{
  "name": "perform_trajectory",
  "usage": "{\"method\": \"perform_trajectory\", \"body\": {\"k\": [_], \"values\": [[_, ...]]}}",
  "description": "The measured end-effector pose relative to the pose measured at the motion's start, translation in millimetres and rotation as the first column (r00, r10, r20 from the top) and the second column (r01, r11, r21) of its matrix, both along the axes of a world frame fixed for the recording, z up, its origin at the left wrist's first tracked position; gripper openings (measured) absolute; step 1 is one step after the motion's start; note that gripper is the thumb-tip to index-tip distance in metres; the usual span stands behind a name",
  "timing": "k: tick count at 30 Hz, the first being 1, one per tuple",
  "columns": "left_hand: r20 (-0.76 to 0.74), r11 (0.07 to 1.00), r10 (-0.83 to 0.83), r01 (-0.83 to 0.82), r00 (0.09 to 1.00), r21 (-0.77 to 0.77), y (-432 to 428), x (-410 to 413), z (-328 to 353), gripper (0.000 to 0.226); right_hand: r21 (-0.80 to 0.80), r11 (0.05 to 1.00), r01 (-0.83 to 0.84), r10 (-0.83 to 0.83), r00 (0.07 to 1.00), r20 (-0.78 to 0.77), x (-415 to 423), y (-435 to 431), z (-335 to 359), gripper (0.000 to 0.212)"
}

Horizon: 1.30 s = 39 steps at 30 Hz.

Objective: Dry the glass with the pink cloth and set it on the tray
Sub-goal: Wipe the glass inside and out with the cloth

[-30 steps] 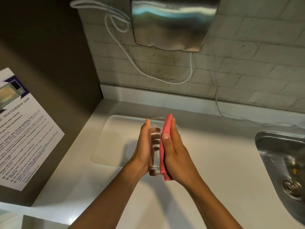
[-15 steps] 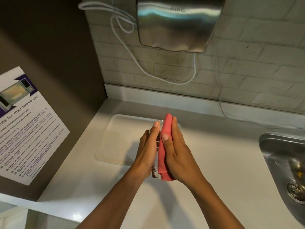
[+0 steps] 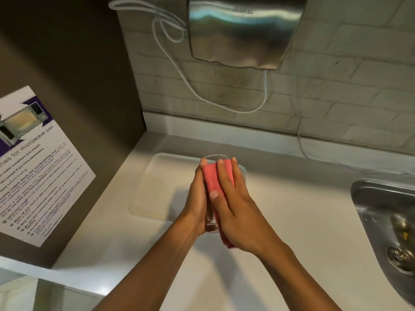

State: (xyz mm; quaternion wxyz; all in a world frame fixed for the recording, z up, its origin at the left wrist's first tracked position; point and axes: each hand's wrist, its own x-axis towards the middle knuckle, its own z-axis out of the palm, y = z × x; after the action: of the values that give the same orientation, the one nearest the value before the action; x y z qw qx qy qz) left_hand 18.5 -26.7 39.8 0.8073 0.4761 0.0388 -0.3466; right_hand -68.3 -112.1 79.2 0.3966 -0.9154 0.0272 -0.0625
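The light over me is warm and rather dim, falling from above and behind. It lies brightest on the pale desk, where my forearms throw soft, wide shadows toward the near edge and to the left of my left hand. The steel dryer on the far wall carries a bluish streak of glare. The sink at right is smeared and soft. Straight lines bow outward near the borders, and the notice at left leans, its small print unreadable.

Clear glass wrapped in pink cloth, held above the pale tray.
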Motion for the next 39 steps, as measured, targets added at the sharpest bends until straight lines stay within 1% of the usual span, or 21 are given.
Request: {"method": "perform_trajectory", "body": {"k": [3,4,6,8,10,12,14,15,18,20,21,23,27,28,30,32,33,36,39], "values": [[0.090,0.998,0.025,-0.030,0.996,0.046,-1,-6,-3,0.076,0.168,0.979,0.118,-0.114,0.993,-0.029,8,-2,8,0.046],[0.105,0.997,0.038,-0.044,0.994,0.058,-1,-5,-4,0.079,0.184,0.975,0.127,-0.123,0.992,-0.032,8,-2,9,0.045],[0.092,0.996,0.039,-0.046,0.995,0.074,3,-1,-3,0.084,0.163,0.981,0.107,-0.104,0.994,-0.032,3,-2,6,0.047],[0.044,0.994,0.064,-0.068,0.997,0.087,6,6,-3,0.086,0.103,0.993,0.056,-0.052,0.998,-0.033,-6,2,-1,0.055],[0.011,0.995,0.075,-0.075,0.997,0.065,8,8,-7,0.085,0.035,0.999,-0.019,0.020,0.999,-0.038,-15,5,-7,0.057],[-0.039,0.998,0.052,-0.051,0.998,0.030,7,1,-9,0.079,0.005,0.999,-0.046,0.047,0.996,-0.081,-16,6,-7,0.059],[-0.057,0.999,0.033,-0.035,0.998,-0.026,7,-9,-11,0.068,0.022,1.000,-0.001,0.003,0.994,-0.108,-10,4,-2,0.065],[-0.054,0.998,0.034,-0.036,0.998,-0.049,6,-13,-10,0.067,0.054,0.998,0.032,-0.026,0.994,-0.104,-6,3,0,0.065],[-0.048,0.998,0.052,-0.054,0.997,-0.042,6,-13,-10,0.075,0.187,0.977,0.103,-0.089,0.993,-0.084,0,1,5,0.061],[-0.032,0.998,0.057,-0.057,0.998,0.003,6,-9,-11,0.080,0.216,0.970,0.108,-0.091,0.992,-0.087,-6,2,3,0.059],[-0.036,0.998,0.060,-0.059,0.998,0.027,6,-7,-11,0.082,0.211,0.972,0.100,-0.082,0.992,-0.094,-10,3,0,0.060],[-0.063,0.997,0.078,-0.077,0.995,0.027,5,-5,-12,0.085,0.144,0.988,0.057,-0.044,0.995,-0.094,-17,4,-7,0.061],[-0.051,0.997,0.079,-0.078,0.996,0.030,-1,-13,-12,0.078,0.014,1.000,-0.025,0.026,0.995,-0.094,-16,-3,-10,0.060],[-0.026,0.997,0.078,-0.078,0.997,0.025,-3,-16,-12,0.075,0.008,1.000,-0.014,0.015,0.997,-0.081,-12,-6,-7,0.058],[0.017,0.997,0.064,-0.065,0.998,0.049,-5,-20,-12,0.073,0.090,0.993,0.073,-0.068,0.996,-0.062,-3,-13,-2,0.052],[0.021,0.997,0.042,-0.044,0.999,0.067,-5,-20,-13,0.079,0.185,0.974,0.133,-0.124,0.991,-0.058,0,-15,1,0.046],[0.016,0.996,0.038,-0.039,0.999,0.074,-4,-18,-13,0.082,0.202,0.970,0.134,-0.125,0.990,-0.059,-1,-14,0,0.047],[-0.006,0.994,0.052,-0.051,0.999,0.095,0,-10,-8,0.088,0.191,0.978,0.090,-0.075,0.994,-0.085,-11,-9,-8,0.058],[-0.006,0.995,0.056,-0.056,0.998,0.080,-3,-10,-7,0.082,0.101,0.995,0.014,-0.006,0.997,-0.075,-18,-6,-12,0.063]]}}
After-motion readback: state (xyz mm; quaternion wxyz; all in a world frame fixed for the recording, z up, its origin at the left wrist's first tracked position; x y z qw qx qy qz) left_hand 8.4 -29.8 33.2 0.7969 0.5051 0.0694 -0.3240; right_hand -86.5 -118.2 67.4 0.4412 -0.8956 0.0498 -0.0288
